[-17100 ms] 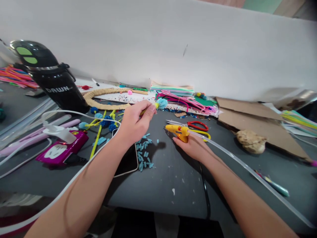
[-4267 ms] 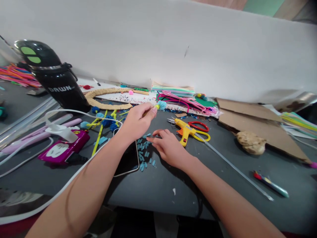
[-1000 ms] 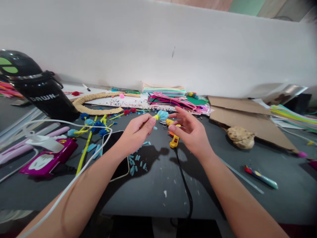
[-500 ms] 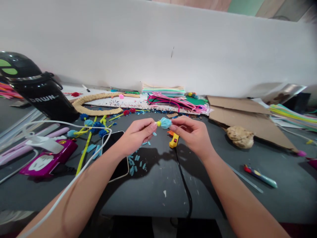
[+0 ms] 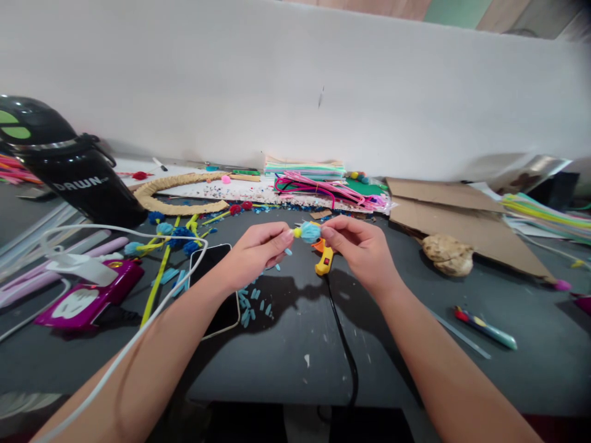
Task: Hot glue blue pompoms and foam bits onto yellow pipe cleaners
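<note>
A small light-blue flower (image 5: 310, 232) with a yellow base is held up between my two hands, made of fuzzy petals like pipe cleaner pieces. My left hand (image 5: 265, 246) pinches the yellow base at its left end. The thumb and fingers of my right hand (image 5: 353, 243) close on the tips of the blue petals from the right. Beneath them a yellow glue gun (image 5: 325, 259) with an orange front part lies on the dark table, partly hidden by my right hand. Loose light-blue petal pieces (image 5: 249, 307) are scattered below my left hand.
A phone (image 5: 228, 317) lies under my left forearm, and a white cable (image 5: 152, 314) crosses that arm. On the left stand a black bottle (image 5: 92, 184) and a magenta power bank (image 5: 92, 301). Cardboard (image 5: 462, 227), a beige lump (image 5: 447, 253) and a cutter (image 5: 484, 327) lie right.
The flower has shifted very slightly right and down, and my right fingers have moved a little along its petal tips. Both hands keep hold of it.
</note>
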### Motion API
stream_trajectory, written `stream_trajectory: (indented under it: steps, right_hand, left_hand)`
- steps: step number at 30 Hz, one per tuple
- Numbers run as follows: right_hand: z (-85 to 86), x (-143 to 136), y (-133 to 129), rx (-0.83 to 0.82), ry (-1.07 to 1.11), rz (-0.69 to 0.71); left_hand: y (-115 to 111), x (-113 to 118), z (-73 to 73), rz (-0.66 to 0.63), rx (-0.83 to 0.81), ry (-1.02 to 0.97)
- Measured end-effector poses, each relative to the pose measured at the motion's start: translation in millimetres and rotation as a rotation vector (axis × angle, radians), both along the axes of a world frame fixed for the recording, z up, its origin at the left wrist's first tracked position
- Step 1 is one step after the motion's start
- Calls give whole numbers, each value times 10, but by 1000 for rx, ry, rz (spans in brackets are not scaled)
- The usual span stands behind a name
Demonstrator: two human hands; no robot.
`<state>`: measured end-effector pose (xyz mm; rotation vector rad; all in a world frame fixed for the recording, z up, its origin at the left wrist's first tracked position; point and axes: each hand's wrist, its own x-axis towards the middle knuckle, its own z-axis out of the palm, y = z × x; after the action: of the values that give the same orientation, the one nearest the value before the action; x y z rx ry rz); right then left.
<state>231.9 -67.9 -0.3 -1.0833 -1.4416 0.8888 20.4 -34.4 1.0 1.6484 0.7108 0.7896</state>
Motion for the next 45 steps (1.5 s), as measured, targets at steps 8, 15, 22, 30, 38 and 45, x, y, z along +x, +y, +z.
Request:
stream_trajectory:
  steps: [8,15,22,30,38,45]
  right_hand:
    - [-2,24,22,-21,98,13]
    - [-33,449,250,130,253,-376]
    - [-134,537,291,172,-48,-564]
    - [-166,76,101,257,-547,-220]
    - [-161,-85,8,255,-451,-46]
    - [-99,-331,-144,108,-146,28]
  left_hand:
    - [4,-8,-17,-4,-48,-41]
    - [62,-66,-6,65,-35,-174]
    - [79,-40,-21,132,-40,-209]
    - [6,52,14,234,-7,-151]
    - [8,85,-37,299,121,-79]
    - [-65,72,-4,392,340,108]
